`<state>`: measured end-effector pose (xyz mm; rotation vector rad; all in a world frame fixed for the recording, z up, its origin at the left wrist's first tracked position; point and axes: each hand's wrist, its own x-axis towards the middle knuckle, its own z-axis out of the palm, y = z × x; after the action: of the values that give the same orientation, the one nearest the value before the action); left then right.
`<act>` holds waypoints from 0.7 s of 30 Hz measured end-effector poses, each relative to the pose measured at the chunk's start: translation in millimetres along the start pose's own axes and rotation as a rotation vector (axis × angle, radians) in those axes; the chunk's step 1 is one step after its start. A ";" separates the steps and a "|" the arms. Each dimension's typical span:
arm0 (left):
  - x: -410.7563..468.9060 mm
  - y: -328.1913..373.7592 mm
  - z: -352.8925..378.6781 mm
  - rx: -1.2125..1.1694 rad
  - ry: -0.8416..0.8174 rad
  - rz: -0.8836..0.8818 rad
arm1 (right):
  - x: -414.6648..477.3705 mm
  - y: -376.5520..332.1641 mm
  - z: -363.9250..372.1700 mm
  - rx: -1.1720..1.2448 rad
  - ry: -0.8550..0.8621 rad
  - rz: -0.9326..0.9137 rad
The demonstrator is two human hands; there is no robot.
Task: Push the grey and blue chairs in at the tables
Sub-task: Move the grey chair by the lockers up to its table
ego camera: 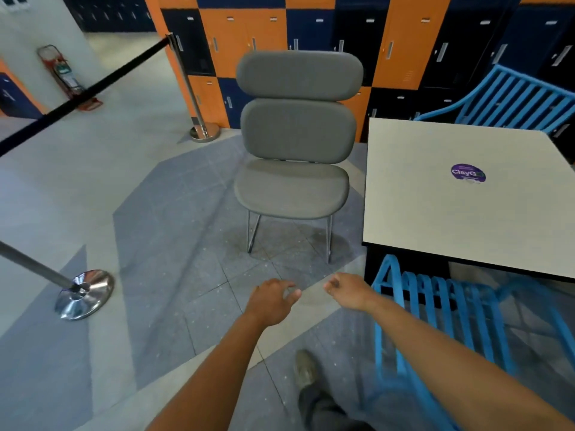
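A grey padded chair [295, 157] on thin metal legs stands on the floor left of a square white table [435, 194], facing me and apart from the table's edge. A blue slatted chair [441, 312] sits at the table's near side, its back toward me. A second blue chair [513, 98] stands at the far side. My left hand [273, 300] and my right hand [348, 289] reach forward over the floor with loosely curled fingers, holding nothing. My right hand is just left of the near blue chair's back, not touching it.
Two chrome stanchions [199, 126] [84, 293] joined by a black belt [84, 94] fence off the left. Orange and dark blue lockers [404, 42] line the back wall. A red fire extinguisher stand [65, 73] leans at a pillar. My shoe [305, 368] is on the tiled floor below.
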<state>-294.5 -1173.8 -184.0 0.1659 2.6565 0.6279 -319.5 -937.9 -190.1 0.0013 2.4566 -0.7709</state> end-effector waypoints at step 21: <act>296.9 -140.3 -276.0 -0.141 0.197 -0.099 | 372.8 -259.6 -178.7 0.040 0.137 -0.214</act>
<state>-681.7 -1349.9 -128.0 -0.0714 2.7731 0.8345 -767.6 -1120.0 -123.3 -0.2025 2.5992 -0.9397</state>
